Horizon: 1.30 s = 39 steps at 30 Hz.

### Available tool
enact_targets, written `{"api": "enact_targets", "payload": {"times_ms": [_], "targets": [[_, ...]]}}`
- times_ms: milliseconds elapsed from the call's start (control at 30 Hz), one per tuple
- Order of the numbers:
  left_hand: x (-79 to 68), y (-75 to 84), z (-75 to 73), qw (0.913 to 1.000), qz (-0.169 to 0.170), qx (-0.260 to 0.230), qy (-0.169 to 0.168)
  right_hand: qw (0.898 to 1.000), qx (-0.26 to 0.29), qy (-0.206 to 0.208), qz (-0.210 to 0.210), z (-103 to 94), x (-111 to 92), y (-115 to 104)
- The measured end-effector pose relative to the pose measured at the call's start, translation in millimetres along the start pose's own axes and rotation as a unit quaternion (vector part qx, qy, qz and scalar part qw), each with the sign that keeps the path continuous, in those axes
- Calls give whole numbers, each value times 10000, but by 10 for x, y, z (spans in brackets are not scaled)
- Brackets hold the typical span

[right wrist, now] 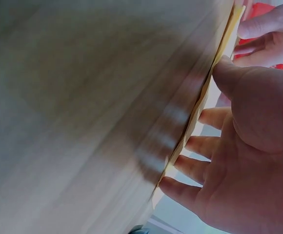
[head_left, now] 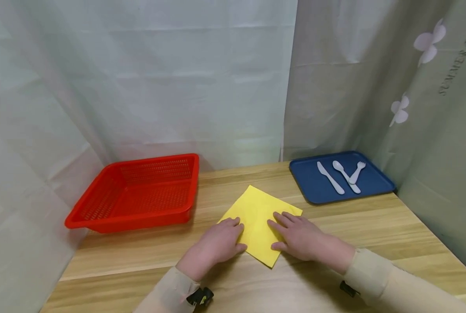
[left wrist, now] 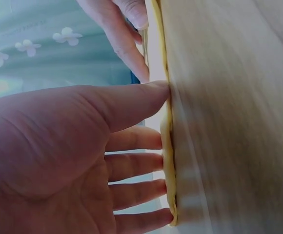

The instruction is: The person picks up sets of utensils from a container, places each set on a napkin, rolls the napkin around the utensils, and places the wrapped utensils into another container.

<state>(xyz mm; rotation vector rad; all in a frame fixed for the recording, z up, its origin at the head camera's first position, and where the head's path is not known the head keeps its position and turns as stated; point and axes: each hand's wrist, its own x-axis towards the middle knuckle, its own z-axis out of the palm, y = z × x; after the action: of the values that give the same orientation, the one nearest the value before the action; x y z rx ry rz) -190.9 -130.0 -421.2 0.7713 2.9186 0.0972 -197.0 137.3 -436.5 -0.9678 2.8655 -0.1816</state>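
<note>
A yellow folded cloth point(head_left: 256, 221) lies flat on the wooden table, one corner toward the person. My left hand point(head_left: 221, 239) rests its fingertips and thumb on the cloth's left side, and my right hand point(head_left: 299, 234) does the same on its right side. In the left wrist view, the left hand point(left wrist: 73, 151) has its fingers spread, tips along the cloth's edge point(left wrist: 167, 122). From the right wrist, the right hand point(right wrist: 249, 141) likewise touches the thin layered edge point(right wrist: 205, 92) with extended fingers. Neither hand pinches the cloth.
A red plastic basket point(head_left: 139, 221) stands at the back left of the wooden table point(head_left: 146, 256). Back right, a blue tray point(head_left: 315, 191) holds a white knife point(head_left: 330, 178), spoon point(head_left: 346, 176) and fork point(head_left: 357, 172). Pale curtains point(head_left: 178, 87) hang around the table.
</note>
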Motion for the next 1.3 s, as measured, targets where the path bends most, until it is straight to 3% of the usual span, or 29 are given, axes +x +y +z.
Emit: {"api": "enact_targets", "payload": {"times_ms": [200, 400, 833, 1300], "targets": [[-17, 11, 27, 10000, -23, 10, 39, 9990, -303, 280, -152, 155, -10, 67], [-56, 34, 13, 10000, 36, 50, 78, 9992, -61, 312, -257, 113, -74, 29], [-82, 6, 29, 9993, 191, 246, 212, 9999, 5, -148, 68, -19, -134, -112], [-118, 37, -8, 9979, 399, 465, 227, 9997, 82, -229, 47, -39, -177, -117]]}}
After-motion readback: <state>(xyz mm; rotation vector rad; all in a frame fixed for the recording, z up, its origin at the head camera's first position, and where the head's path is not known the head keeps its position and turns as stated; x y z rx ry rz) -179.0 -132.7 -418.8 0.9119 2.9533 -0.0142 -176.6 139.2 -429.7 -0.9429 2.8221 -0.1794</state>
